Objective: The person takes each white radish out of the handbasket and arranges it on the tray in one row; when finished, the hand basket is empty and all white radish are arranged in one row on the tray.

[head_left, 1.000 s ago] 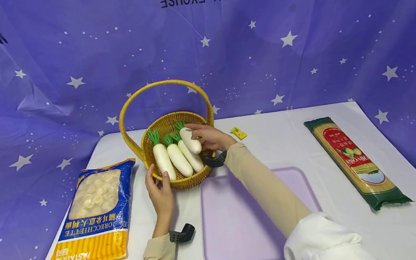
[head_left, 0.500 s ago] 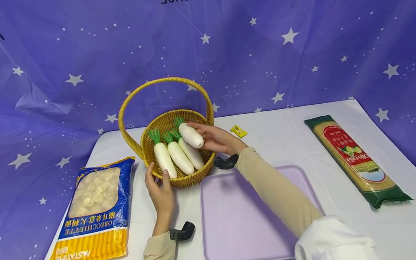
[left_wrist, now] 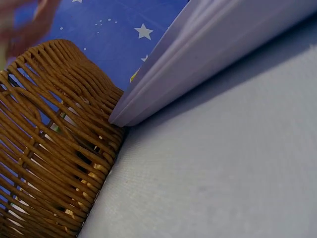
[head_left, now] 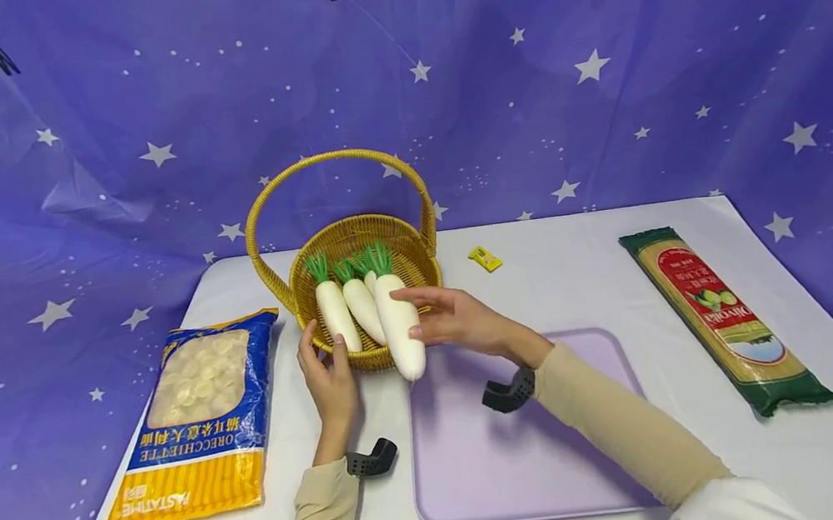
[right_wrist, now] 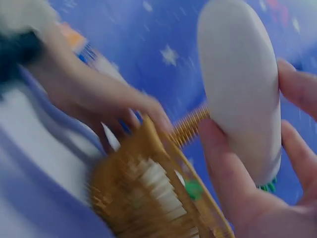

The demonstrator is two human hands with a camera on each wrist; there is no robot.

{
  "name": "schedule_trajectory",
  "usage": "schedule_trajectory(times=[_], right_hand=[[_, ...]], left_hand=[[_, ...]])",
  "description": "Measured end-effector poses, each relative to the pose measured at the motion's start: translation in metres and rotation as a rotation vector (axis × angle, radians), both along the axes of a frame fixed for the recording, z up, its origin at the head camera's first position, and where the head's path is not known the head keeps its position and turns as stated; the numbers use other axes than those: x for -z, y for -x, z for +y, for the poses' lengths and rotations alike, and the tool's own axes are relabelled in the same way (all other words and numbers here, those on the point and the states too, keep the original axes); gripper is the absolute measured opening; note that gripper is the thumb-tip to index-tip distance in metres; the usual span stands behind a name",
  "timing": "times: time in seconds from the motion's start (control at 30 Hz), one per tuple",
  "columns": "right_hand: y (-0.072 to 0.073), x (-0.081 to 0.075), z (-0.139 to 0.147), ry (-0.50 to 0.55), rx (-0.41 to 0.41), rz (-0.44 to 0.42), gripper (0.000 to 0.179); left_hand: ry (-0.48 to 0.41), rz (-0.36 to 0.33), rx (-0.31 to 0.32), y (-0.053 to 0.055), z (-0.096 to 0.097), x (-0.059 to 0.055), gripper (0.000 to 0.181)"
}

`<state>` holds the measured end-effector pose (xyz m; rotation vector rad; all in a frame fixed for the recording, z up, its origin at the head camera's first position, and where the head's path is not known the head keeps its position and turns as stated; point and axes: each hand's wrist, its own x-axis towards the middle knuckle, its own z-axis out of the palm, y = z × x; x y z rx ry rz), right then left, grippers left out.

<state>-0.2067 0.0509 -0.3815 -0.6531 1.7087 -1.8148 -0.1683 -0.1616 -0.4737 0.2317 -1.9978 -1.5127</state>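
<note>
In the head view my right hand [head_left: 460, 318] grips a white radish [head_left: 400, 328] with green leaves, pinching it between thumb and fingers. The radish hangs tip down over the front right rim of a wicker basket [head_left: 377, 362]. Close up in the right wrist view, thumb and fingers press on opposite sides of the white radish [right_wrist: 240, 74]. My left hand [head_left: 333, 389] holds the basket's front left rim, thumb over the edge and fingers along the outside. Several more white radishes [head_left: 336, 314] lie inside the basket, one mostly hidden behind the held radish.
A lilac tray [head_left: 531, 508] lies in front of the basket to the right. On the left is a blue and yellow orecchiette bag [head_left: 194, 415]; far right, a spaghetti pack [head_left: 726, 314]. A small yellow packet [head_left: 485, 258] sits behind the tray. The tall basket handle [head_left: 331, 158] arches above.
My right hand has moved toward the front right with the radish, lifting it from inside the basket to over the rim. The left hand has stayed at the rim.
</note>
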Motion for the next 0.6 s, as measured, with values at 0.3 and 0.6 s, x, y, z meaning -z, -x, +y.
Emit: schedule_trajectory(times=[0.3, 0.6], right_hand=[[-0.087, 0.027, 0.024, 0.003, -0.017, 0.130, 0.062], [-0.126, 0.065, 0.024, -0.021, 0.017, 0.106, 0.058]], left_hand=[[-0.017, -0.030, 0.002, -0.001, -0.001, -0.001, 0.047], [-0.013, -0.036, -0.001, -0.001, 0.000, -0.003, 0.047]])
